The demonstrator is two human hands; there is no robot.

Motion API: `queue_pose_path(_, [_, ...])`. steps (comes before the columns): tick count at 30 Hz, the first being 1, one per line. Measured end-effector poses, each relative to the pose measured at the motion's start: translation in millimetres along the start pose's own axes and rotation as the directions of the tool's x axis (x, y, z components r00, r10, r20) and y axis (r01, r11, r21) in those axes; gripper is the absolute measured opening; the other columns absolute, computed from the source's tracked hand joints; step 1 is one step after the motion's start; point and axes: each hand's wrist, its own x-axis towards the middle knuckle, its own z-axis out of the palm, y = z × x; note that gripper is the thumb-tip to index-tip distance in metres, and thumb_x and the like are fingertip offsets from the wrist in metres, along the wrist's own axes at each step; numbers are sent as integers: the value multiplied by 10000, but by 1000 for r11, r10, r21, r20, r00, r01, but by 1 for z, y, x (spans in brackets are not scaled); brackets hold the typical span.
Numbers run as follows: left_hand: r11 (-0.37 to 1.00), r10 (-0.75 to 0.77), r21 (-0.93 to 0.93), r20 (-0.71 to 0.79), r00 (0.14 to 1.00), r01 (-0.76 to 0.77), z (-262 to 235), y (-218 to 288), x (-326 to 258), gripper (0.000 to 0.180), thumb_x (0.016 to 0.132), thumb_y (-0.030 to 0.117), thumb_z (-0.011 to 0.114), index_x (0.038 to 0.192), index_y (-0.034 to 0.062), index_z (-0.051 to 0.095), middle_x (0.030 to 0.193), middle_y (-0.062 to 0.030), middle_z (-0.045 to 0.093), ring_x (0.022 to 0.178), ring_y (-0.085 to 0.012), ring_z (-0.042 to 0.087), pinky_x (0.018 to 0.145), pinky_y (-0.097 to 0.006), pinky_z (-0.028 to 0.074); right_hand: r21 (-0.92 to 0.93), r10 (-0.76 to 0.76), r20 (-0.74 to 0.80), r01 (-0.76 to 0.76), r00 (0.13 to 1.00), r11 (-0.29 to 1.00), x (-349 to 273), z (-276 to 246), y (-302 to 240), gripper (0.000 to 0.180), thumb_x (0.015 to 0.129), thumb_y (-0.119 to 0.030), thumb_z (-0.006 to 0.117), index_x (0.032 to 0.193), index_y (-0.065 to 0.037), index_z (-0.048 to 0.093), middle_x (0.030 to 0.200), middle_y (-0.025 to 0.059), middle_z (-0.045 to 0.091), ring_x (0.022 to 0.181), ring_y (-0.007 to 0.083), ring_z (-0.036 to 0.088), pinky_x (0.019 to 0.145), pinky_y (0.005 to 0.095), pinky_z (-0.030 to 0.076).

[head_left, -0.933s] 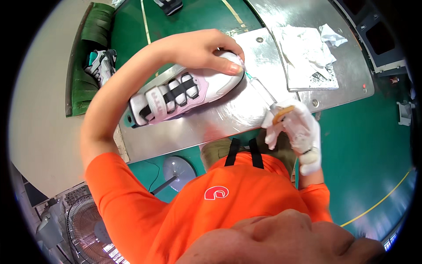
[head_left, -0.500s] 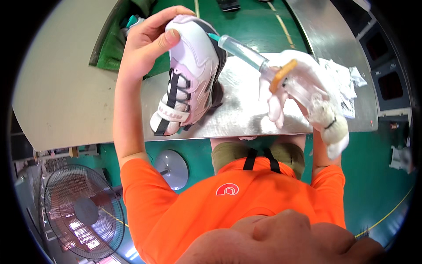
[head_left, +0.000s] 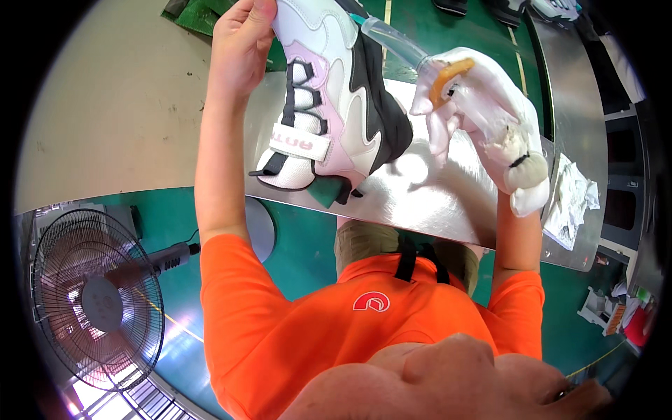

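Note:
My left hand (head_left: 238, 49) grips a white, pink and black sneaker (head_left: 329, 105) by its toe end and holds it upright above the metal table (head_left: 434, 196), heel opening pointing down toward me. My right hand (head_left: 483, 119), in a white glove, is closed around a clear tube-shaped tool (head_left: 395, 38) with a teal tip that reaches to the sneaker's black side. An orange piece (head_left: 451, 73) sits between the gloved fingers.
Crumpled white cloths (head_left: 570, 199) lie on the right part of the table. A standing fan (head_left: 98, 301) is at the lower left on the green floor. More shoes (head_left: 490, 8) lie at the top edge. A round grey disc (head_left: 259, 227) sits under the table edge.
The sneaker has been lifted off the table and turned from lying sideways to upright. My gloved right hand has risen with the tube and now meets the shoe's side.

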Motion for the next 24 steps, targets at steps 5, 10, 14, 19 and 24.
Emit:
queue_pose_path(5, [982,74,187,-398,914,2,-19,-55,-16,544,969,445,576,1237,-28,573,1048,-43,660,893,-91,611,753,-206,466,-46,-32,51,34,998,998,11,-7,21,921,766,-607,664,1326,92,449,1075,180,603,769,183,626,671,263,493])
queue_pose_path(10, [990,-9,120,-498,867,79,-17,-53,-24,629,935,492,607,1270,-37,550,1059,-60,663,965,-119,629,793,-242,502,23,111,120,-114,987,993,22,-14,23,758,890,-504,591,1326,96,439,1107,236,563,894,292,654,689,354,584])
queue_pose_path(14, [990,-110,2,-634,765,143,-47,-72,-39,408,945,366,648,1118,-3,636,1008,-36,658,883,-119,624,791,-266,503,86,107,78,-113,991,990,17,-33,21,762,871,-480,604,1343,91,423,1132,245,553,939,332,643,718,381,581])
queue_pose_path(19, [753,-382,88,-748,543,652,-18,-79,-88,491,946,421,630,1131,-34,614,921,-46,665,759,-111,640,648,-241,522,81,-64,-147,76,987,994,-22,-77,-18,773,848,-450,619,1364,84,403,1163,257,541,994,381,628,754,415,578])
queue_pose_path(24, [517,-719,114,-480,503,848,86,-51,-120,672,937,398,643,1372,-70,435,895,-118,679,741,-147,681,573,-279,542,-29,-282,-301,287,911,957,-84,-94,-44,790,825,-419,635,1385,78,383,1195,269,528,1049,430,614,789,448,574])
